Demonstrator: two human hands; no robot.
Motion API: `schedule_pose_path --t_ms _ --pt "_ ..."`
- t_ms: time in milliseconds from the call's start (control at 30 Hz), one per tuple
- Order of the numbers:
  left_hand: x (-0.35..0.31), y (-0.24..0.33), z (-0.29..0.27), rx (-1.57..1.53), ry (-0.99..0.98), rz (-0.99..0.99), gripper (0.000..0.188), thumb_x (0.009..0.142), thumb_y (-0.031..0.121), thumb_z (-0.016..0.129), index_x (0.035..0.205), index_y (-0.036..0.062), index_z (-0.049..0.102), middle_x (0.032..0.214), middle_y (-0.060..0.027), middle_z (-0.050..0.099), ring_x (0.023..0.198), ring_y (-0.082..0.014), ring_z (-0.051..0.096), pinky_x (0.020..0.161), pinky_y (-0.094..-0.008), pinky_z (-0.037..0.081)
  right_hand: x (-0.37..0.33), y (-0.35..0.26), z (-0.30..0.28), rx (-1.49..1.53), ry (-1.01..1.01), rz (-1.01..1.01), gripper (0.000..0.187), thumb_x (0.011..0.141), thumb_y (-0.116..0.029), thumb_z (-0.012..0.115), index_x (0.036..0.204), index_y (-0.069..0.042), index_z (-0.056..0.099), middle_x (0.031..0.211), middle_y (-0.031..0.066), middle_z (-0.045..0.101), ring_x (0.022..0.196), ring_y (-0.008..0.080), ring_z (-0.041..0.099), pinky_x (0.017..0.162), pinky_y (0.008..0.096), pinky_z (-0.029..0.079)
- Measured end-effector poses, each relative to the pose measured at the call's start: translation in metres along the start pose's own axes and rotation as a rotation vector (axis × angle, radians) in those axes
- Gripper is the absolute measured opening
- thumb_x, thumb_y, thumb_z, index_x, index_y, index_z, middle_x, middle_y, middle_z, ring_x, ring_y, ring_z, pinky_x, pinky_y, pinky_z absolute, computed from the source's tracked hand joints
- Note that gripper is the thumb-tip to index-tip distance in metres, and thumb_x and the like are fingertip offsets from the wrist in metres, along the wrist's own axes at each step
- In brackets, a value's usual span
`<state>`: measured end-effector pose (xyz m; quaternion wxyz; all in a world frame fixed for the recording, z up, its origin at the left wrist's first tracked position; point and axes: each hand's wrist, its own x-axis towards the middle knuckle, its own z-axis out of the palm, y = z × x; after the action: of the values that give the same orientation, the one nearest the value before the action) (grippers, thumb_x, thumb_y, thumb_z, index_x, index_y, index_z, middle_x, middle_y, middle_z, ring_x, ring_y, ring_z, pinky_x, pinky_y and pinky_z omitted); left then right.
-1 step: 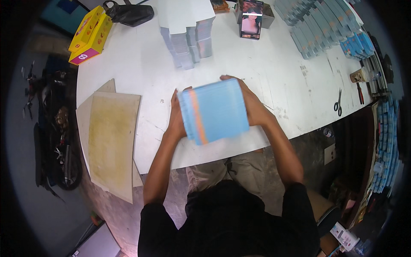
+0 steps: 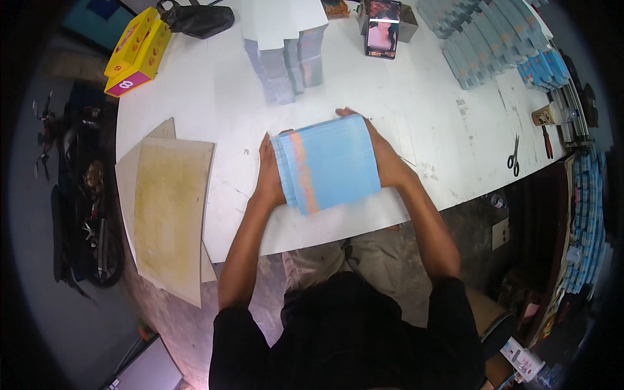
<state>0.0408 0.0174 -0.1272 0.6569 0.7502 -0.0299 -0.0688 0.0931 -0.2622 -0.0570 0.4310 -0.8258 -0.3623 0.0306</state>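
Nothing much moved: both hands, left [image 2: 270, 174] and right [image 2: 383, 153], still clamped the blue card stack [image 2: 331, 162] on the table [image 2: 208, 97].

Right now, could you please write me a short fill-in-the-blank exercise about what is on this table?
1. Both hands, left hand and right hand, grip a stack of sheets coloured ____.
2. The scissors lie to the person's ____ of the stack.
3. The box at the table's far left corner is mostly ____.

Missing words: blue; right; yellow
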Motion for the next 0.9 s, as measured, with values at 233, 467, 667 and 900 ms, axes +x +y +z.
schedule_pose_path --t_ms 233,467,667,900 --pt "0.003 0.012 0.003 0.373 0.102 0.197 0.071 0.076 0.035 0.077 0.137 0.0032 0.059 0.143 -0.0248 0.054 0.137 -0.0459 0.042 0.124 -0.058 0.019 -0.059 -0.026 0.029 -0.035 0.483 0.241 0.092 0.079 -0.018 0.082 0.156 0.003 0.034 0.152 0.0263 0.046 0.14 0.0413 0.046 0.118 0.0505 0.036" --pt "0.002 0.004 0.002 0.306 0.118 0.215 0.066 0.077 0.035 0.077 0.133 0.0029 0.062 0.138 -0.0247 0.057 0.133 -0.0447 0.046 0.118 -0.0553 0.028 -0.096 -0.098 0.104 -0.176 0.622 0.029 0.061 0.082 -0.006 0.077 0.138 0.003 0.053 0.121 0.0238 0.06 0.105 0.0395 0.061 0.093 0.0497 0.048" --pt "0.004 0.022 0.006 0.337 0.148 0.172 0.065 0.077 0.034 0.079 0.132 0.0027 0.062 0.136 -0.0238 0.059 0.132 -0.0431 0.047 0.117 -0.0535 0.03 -0.085 -0.086 0.112 -0.408 0.601 0.007 0.069 0.081 -0.009 0.08 0.144 0.0 0.053 0.133 0.028 0.057 0.114 0.043 0.059 0.093 0.052 0.047" --pt "0.005 0.008 0.006 0.396 0.177 0.267 0.063 0.077 0.032 0.08 0.13 0.0023 0.063 0.133 -0.0235 0.06 0.13 -0.0417 0.049 0.117 -0.053 0.029 -0.087 -0.085 0.114 -0.385 0.583 -0.003 0.066 0.083 -0.012 0.078 0.143 0.001 0.054 0.136 0.0288 0.056 0.121 0.0454 0.057 0.095 0.0542 0.044"
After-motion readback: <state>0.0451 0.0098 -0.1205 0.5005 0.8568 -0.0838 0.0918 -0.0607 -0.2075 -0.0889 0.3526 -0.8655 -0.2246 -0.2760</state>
